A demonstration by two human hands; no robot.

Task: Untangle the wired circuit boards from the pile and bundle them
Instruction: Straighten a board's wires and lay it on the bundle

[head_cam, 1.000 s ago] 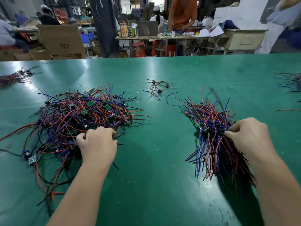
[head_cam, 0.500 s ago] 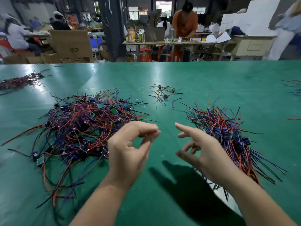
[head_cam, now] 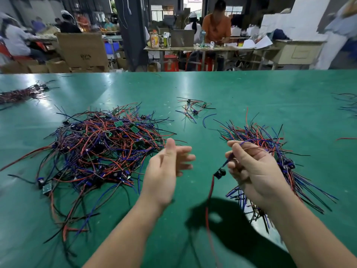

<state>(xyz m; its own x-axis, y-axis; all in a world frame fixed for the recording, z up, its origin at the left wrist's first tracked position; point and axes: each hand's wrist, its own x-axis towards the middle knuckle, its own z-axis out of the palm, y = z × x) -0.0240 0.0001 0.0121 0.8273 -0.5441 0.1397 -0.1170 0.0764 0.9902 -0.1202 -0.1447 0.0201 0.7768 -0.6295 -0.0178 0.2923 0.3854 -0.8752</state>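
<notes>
Tangled pile (head_cam: 100, 149) sprawls at left on the green table (head_cam: 231, 89) | left hand (head_cam: 164, 171) hovers, fingers straight, holding nothing | right hand (head_cam: 255, 171) grips one wired piece (head_cam: 219, 173), its dangling red lead lost in shadow | bundle (head_cam: 270, 140) lies behind, partly hidden by the wrist

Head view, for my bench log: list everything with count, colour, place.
Table: one, green, foreground.
Pile: one, red, blue, black wires, green boards, left.
Bundle: one, same colours, right.
Cluster: one, small, same colours, far centre.
Far bundle: one, dark red, far left.
Edge wires: few, dark, far right.
Held wire: one, blue and red, black part, centre, above table.
Box: one, brown, beyond table, left.
Left hand: one, open, empty, centre.
Right hand: one, gripping that wire.
</notes>
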